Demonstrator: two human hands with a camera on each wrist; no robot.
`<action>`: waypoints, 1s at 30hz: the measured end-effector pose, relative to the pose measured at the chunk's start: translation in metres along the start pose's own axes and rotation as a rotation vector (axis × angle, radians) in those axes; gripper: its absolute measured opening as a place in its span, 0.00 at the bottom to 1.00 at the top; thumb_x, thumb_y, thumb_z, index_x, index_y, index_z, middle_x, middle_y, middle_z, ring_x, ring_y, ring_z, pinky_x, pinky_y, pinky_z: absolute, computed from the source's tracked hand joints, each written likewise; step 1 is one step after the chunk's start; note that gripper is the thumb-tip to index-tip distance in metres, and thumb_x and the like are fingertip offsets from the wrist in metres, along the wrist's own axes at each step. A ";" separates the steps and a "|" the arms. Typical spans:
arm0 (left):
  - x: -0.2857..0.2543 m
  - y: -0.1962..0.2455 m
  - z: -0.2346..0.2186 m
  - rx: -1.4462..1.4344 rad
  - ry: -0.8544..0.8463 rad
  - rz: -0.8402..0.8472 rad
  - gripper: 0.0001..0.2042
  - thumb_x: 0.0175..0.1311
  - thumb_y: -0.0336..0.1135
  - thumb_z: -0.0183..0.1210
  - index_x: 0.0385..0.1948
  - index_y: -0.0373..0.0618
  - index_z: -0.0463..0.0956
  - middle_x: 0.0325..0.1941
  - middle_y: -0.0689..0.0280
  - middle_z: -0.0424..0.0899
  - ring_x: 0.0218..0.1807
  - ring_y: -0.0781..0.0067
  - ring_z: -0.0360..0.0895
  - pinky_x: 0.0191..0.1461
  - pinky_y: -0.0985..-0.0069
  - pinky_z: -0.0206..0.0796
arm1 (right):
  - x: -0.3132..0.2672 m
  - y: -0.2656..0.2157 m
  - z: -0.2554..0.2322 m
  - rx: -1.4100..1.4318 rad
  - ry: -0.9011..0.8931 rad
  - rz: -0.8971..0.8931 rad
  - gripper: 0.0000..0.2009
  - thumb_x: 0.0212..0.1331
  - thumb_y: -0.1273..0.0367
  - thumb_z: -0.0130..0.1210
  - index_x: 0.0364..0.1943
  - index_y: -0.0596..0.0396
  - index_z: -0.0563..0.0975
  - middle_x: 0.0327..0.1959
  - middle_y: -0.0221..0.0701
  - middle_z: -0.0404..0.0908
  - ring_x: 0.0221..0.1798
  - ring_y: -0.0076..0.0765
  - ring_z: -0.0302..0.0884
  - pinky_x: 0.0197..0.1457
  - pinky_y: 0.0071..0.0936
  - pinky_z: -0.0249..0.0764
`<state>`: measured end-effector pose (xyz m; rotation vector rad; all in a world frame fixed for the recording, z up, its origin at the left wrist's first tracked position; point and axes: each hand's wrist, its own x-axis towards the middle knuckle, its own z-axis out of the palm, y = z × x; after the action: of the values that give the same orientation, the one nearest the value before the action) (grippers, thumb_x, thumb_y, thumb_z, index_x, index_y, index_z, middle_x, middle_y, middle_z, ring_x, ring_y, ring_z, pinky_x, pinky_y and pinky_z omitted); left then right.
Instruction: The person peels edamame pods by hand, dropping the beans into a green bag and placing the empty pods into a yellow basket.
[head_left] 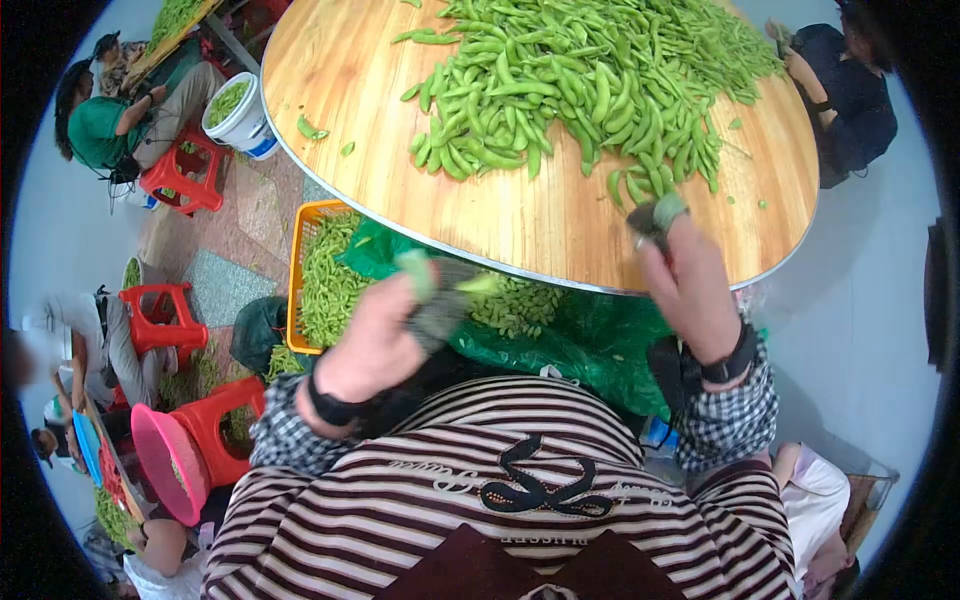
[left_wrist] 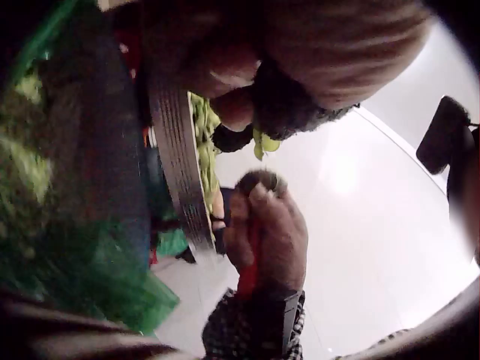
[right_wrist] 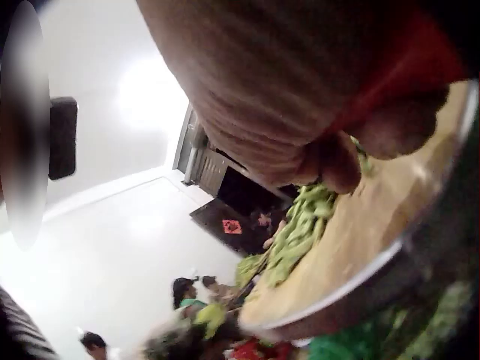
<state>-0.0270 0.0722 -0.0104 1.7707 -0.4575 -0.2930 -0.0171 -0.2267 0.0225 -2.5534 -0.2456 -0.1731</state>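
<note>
My left hand (head_left: 375, 335), with dark and green coverings on its fingers, holds a green soybean pod (head_left: 482, 284) over the near side of the table. The same pod (left_wrist: 264, 142) pokes out from the fingertips in the left wrist view. My right hand (head_left: 692, 285) reaches over the table's near edge, fingertips close to loose pods (head_left: 640, 182) at the front of the pile. In the left wrist view that right hand (left_wrist: 274, 240) shows bent fingers with the thumb near them; I cannot tell whether they hold anything. A large heap of green pods (head_left: 570, 85) covers the round wooden table (head_left: 350, 185).
Below the table edge stand a yellow crate (head_left: 297, 270) of pods and green plastic sheeting (head_left: 610, 340) with shelled-looking pieces on it. A white bucket (head_left: 245, 125) and red stools (head_left: 190, 180) stand left. A person (head_left: 850, 95) sits at the table's far right; others sit left.
</note>
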 end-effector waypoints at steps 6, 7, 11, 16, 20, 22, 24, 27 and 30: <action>-0.057 -0.016 -0.080 0.874 0.392 -0.127 0.16 0.54 0.26 0.59 0.47 0.42 0.76 0.49 0.57 0.78 0.41 0.60 0.80 0.44 0.74 0.70 | 0.040 0.015 0.016 -0.365 0.013 -0.125 0.10 0.56 0.67 0.53 0.37 0.58 0.68 0.30 0.44 0.76 0.32 0.54 0.76 0.32 0.43 0.71; -0.060 -0.015 -0.083 0.939 0.435 -0.113 0.16 0.55 0.27 0.59 0.48 0.42 0.75 0.47 0.57 0.79 0.39 0.63 0.80 0.42 0.75 0.70 | 0.042 0.015 0.018 -0.430 -0.005 -0.134 0.10 0.56 0.67 0.52 0.36 0.57 0.67 0.31 0.44 0.75 0.31 0.53 0.75 0.31 0.44 0.72; -0.047 -0.005 -0.064 0.451 0.465 0.001 0.14 0.62 0.29 0.56 0.49 0.39 0.74 0.42 0.62 0.80 0.34 0.81 0.73 0.38 0.83 0.66 | 0.043 0.007 0.015 -0.310 0.019 -0.092 0.10 0.56 0.70 0.52 0.40 0.58 0.68 0.33 0.44 0.77 0.33 0.52 0.77 0.34 0.41 0.73; 0.010 0.008 0.008 -0.323 -0.092 -0.028 0.20 0.67 0.30 0.52 0.60 0.40 0.65 0.48 0.67 0.77 0.43 0.81 0.71 0.45 0.83 0.66 | 0.009 -0.040 0.020 0.565 -0.043 -0.025 0.14 0.59 0.77 0.46 0.50 0.59 0.67 0.34 0.26 0.73 0.29 0.19 0.68 0.30 0.18 0.66; 0.045 0.012 0.053 -0.675 -0.143 -0.003 0.10 0.68 0.30 0.50 0.48 0.41 0.72 0.43 0.71 0.76 0.45 0.82 0.72 0.48 0.81 0.67 | -0.010 -0.056 0.037 0.591 -0.010 -0.128 0.13 0.58 0.78 0.49 0.48 0.60 0.69 0.35 0.32 0.77 0.34 0.24 0.76 0.37 0.22 0.73; 0.050 0.016 0.057 -0.721 -0.065 0.023 0.10 0.68 0.30 0.50 0.49 0.42 0.72 0.42 0.70 0.77 0.44 0.81 0.73 0.48 0.80 0.68 | -0.014 -0.051 0.042 0.511 0.136 -0.070 0.12 0.57 0.77 0.51 0.46 0.60 0.69 0.32 0.34 0.78 0.31 0.27 0.78 0.34 0.25 0.74; 0.053 0.015 0.050 -0.371 0.051 0.104 0.16 0.68 0.31 0.51 0.56 0.41 0.69 0.46 0.69 0.77 0.45 0.79 0.74 0.51 0.80 0.67 | -0.017 -0.043 0.035 0.625 0.145 0.097 0.12 0.55 0.78 0.48 0.45 0.60 0.68 0.29 0.33 0.77 0.27 0.24 0.75 0.31 0.22 0.72; 0.048 0.012 0.041 -0.056 0.003 0.177 0.13 0.67 0.32 0.52 0.50 0.39 0.71 0.37 0.60 0.79 0.38 0.72 0.77 0.44 0.76 0.69 | -0.016 -0.038 0.023 0.716 -0.035 0.111 0.11 0.58 0.77 0.41 0.46 0.61 0.67 0.25 0.30 0.74 0.23 0.21 0.68 0.26 0.19 0.66; 0.040 0.011 0.048 -0.143 -0.018 0.162 0.10 0.66 0.31 0.52 0.46 0.39 0.74 0.36 0.57 0.79 0.39 0.66 0.77 0.43 0.74 0.68 | -0.013 -0.057 0.018 0.802 -0.202 0.265 0.11 0.58 0.77 0.39 0.46 0.62 0.66 0.23 0.29 0.72 0.21 0.21 0.65 0.25 0.19 0.64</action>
<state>-0.0135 0.0101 -0.0096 1.5825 -0.5756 -0.2219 -0.0401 -0.1718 0.0351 -1.7745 -0.0311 0.2443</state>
